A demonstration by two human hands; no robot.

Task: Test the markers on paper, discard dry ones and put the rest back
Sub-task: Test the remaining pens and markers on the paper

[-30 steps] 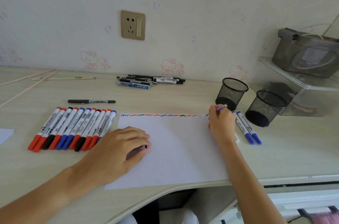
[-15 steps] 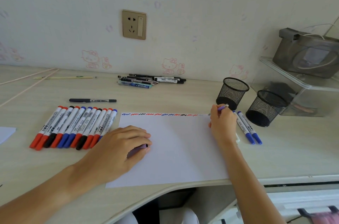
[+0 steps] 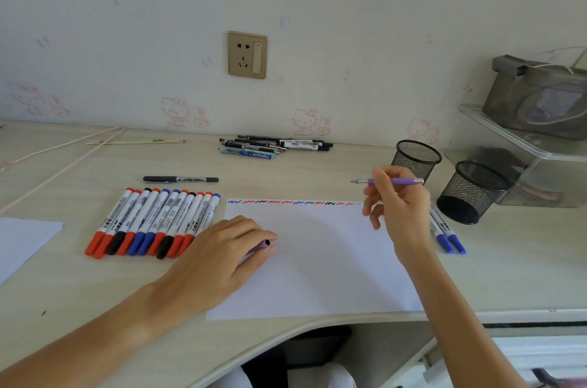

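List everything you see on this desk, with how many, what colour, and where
Capped markers: eleven, red, black and blue caps, in a row left of the paper.
Paper: one white sheet, centre, coloured squiggles along its far edge.
Grey marker: one, lying alone behind the row.
Blue markers: two, right of the paper.
Mesh cups: two, black, far right.
Pen pile: several, mostly dark, by the wall.
Second sheet: one, white, left edge.
Clear shelf: one, a grey box on top.
Wall socket: one, gold.
Purple pen: one, uncapped, in the right hand.
Purple cap: one, in the left hand.
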